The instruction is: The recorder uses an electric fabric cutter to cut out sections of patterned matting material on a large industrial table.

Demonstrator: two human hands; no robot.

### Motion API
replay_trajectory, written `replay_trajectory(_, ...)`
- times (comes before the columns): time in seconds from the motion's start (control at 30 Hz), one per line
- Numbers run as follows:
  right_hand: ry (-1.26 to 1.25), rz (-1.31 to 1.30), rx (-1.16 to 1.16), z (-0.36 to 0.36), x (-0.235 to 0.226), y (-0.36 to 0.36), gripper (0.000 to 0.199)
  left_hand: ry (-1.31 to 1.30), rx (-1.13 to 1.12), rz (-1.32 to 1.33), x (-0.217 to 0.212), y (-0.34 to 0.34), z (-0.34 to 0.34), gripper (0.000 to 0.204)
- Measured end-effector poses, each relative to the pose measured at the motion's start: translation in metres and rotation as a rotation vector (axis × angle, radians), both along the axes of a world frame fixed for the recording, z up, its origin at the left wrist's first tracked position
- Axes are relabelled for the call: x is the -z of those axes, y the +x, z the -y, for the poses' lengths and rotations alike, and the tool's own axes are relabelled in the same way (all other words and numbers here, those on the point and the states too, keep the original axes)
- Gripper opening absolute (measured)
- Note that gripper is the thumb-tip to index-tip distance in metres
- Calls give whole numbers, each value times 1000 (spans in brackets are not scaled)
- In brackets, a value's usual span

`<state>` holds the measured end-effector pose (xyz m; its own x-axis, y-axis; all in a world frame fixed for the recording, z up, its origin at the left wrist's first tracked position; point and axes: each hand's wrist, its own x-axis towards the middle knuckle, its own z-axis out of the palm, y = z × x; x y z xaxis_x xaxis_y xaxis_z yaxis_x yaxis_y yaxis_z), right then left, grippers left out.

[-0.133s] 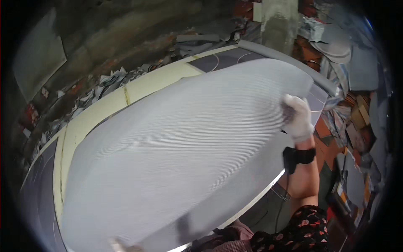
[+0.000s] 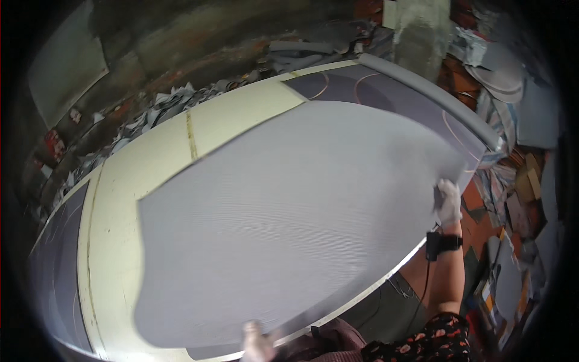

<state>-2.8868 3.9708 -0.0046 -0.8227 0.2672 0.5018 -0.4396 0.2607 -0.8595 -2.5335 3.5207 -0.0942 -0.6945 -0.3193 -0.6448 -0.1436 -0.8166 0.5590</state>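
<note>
A large grey sheet (image 2: 283, 211) with a finely ribbed surface spreads over a pale yellow table (image 2: 114, 241). I cannot tell if it is cloth or another soft material. My right hand (image 2: 447, 202), in a whitish glove, has its fingers closed on the sheet's right edge. At the near edge my left hand (image 2: 257, 342) pinches the sheet, thumb on top and the other fingers mostly hidden. Beneath the sheet's far right side lies a darker purple-grey sheet (image 2: 410, 96) marked with curved lines.
A grey roll (image 2: 431, 90) lies along the table's far right edge. Another dark sheet (image 2: 57, 265) covers the left end. Scraps (image 2: 175, 96) are heaped between table and wall. To the right are boxes (image 2: 528, 178) and a striped plastic sack (image 2: 500, 117); a concrete pillar (image 2: 422, 42) stands behind.
The grey sheet has come down flatter and shifted right and nearer, baring more of the yellow table at left. Both hands appear farther right; the right is also nearer.
</note>
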Motion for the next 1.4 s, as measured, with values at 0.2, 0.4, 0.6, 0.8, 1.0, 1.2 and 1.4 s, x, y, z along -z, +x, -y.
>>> replay_trajectory(0.2,352,1009,228,-31,211,74,54,41,292,108,101,-35,-81,72)
replay_trajectory(0.4,-275,1422,-205,9,314,180,64,98,-20,142,65,-15,-76,74)
replay_trajectory(0.6,-598,1552,-334,19,293,165,83,-348,532,0,-12,53,-31,56)
replay_trajectory(0.8,-42,1635,-967,51,221,173,61,-1038,1129,15,-70,151,-32,78)
replay_trajectory(1.0,213,1572,-1087,69,215,196,56,-938,640,-729,-127,236,-114,76)
replay_trajectory(1.2,343,1485,-1055,72,203,203,56,-994,524,-1161,-133,249,-140,66)
replay_trajectory(1.4,269,1385,-971,41,192,220,56,-1247,607,-1211,-172,238,-114,47)
